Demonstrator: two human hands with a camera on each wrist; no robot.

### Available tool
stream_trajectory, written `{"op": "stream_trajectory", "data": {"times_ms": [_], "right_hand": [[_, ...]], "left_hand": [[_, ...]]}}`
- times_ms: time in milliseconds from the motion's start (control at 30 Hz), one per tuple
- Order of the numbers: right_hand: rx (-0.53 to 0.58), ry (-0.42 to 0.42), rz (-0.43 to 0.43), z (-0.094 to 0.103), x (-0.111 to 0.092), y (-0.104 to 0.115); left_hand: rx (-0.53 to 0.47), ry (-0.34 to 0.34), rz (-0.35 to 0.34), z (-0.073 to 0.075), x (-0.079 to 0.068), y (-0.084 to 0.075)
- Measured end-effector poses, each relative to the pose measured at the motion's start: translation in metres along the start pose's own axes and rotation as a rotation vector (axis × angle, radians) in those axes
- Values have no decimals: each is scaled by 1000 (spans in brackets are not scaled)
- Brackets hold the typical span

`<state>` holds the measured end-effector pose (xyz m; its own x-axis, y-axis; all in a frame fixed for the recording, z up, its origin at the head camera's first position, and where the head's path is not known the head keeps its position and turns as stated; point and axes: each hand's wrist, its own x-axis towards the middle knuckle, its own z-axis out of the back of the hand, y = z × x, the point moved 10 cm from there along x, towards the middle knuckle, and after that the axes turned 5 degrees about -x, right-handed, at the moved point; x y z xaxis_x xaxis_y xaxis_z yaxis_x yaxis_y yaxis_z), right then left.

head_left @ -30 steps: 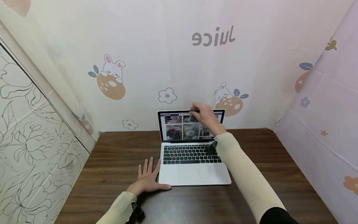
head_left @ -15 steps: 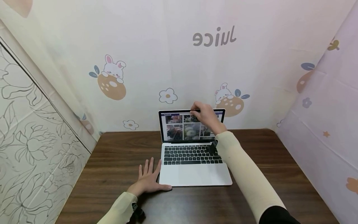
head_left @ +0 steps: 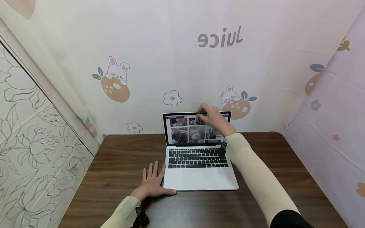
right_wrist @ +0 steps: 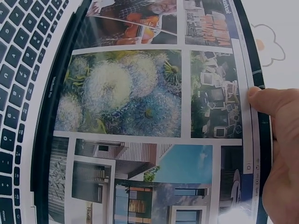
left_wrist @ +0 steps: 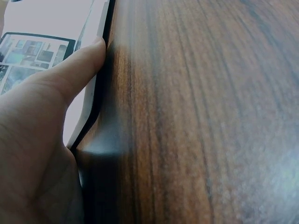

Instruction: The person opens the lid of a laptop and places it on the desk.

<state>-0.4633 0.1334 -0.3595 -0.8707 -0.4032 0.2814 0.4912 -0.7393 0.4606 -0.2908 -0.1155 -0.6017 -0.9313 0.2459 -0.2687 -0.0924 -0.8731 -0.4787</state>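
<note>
A silver laptop (head_left: 201,179) stands unfolded on the brown wooden table, its lit screen (head_left: 188,134) showing a page of pictures. My right hand (head_left: 214,117) pinches the top edge of the screen, thumb on the front and fingers behind, as the right wrist view shows with the hand (right_wrist: 282,135) at the screen's rim. At the laptop's front left corner my left hand (head_left: 152,186) lies with its fingers spread on the table. Its thumb rests along the front edge of the base, seen in the left wrist view beside the laptop's rim (left_wrist: 91,100).
The wooden table (head_left: 122,155) reaches back to a pale printed curtain (head_left: 148,79) with rabbits and flowers. Line-drawn flower panels (head_left: 34,152) stand at the left, and another curtain (head_left: 328,133) hangs at the right.
Everything shifts slightly to the right in the head view, the laptop and both hands together. The grip on the screen and the screen's angle look the same.
</note>
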Motion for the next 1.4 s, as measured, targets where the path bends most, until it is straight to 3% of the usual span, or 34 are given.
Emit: {"op": "stream_trajectory", "data": {"times_ms": [233,600,1400], "right_hand": [[-6,-41,30,1,3,0],[-1,-39,31,-2,9,0],[-198,-69,-42,-6,20,-5]], "left_hand": [[-4,-9,3,1,0,0],[-6,-3,7,2,1,0],[19,-4,4,-2,2,3]]}}
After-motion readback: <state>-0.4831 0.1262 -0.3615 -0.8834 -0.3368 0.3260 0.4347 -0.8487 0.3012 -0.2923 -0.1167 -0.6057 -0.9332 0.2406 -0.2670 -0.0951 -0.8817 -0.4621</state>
